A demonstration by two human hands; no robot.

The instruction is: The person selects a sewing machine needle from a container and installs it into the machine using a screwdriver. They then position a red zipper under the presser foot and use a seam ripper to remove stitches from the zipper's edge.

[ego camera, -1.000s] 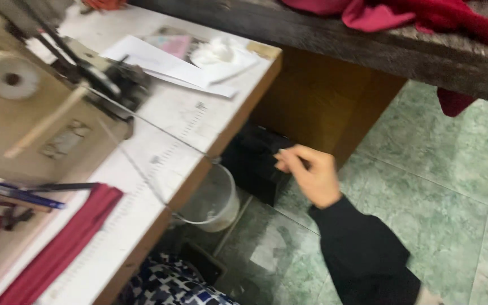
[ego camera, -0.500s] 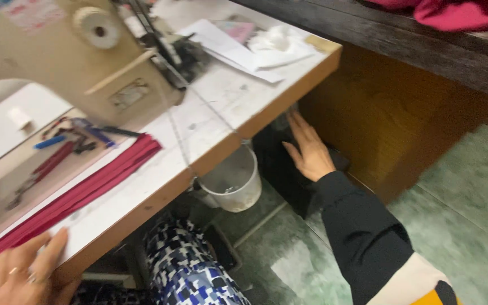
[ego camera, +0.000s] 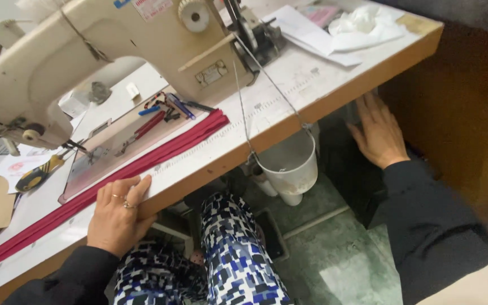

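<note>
A seated person braces at an industrial sewing machine (ego camera: 114,62), the left hand (ego camera: 121,213) now planted on the near edge of the white surface (ego camera: 289,85), where half a second ago it was only arriving at the lower corner of the view. Its fingers lie close together, curled over the edge and touching the folded red fabric strip (ego camera: 142,164) that runs along that edge; a ring shows on one finger.

The right hand (ego camera: 380,133) has moved up and in from the floor-side space it occupied a second ago and now reaches beneath the right end of the surface, palm flat, fingers spread and holding nothing, against a dark panel or box there; what it touches is too dim to name. That suggests the work has shifted from the floor area to something under the surface.

The red strip looks long, flat and neatly layered, stretching from the near left corner toward the machine's base. A white plastic cup (ego camera: 289,164) hangs from a wire below the near edge, between the two hands. Papers and white cloth (ego camera: 362,25) lie at the far right corner.
</note>
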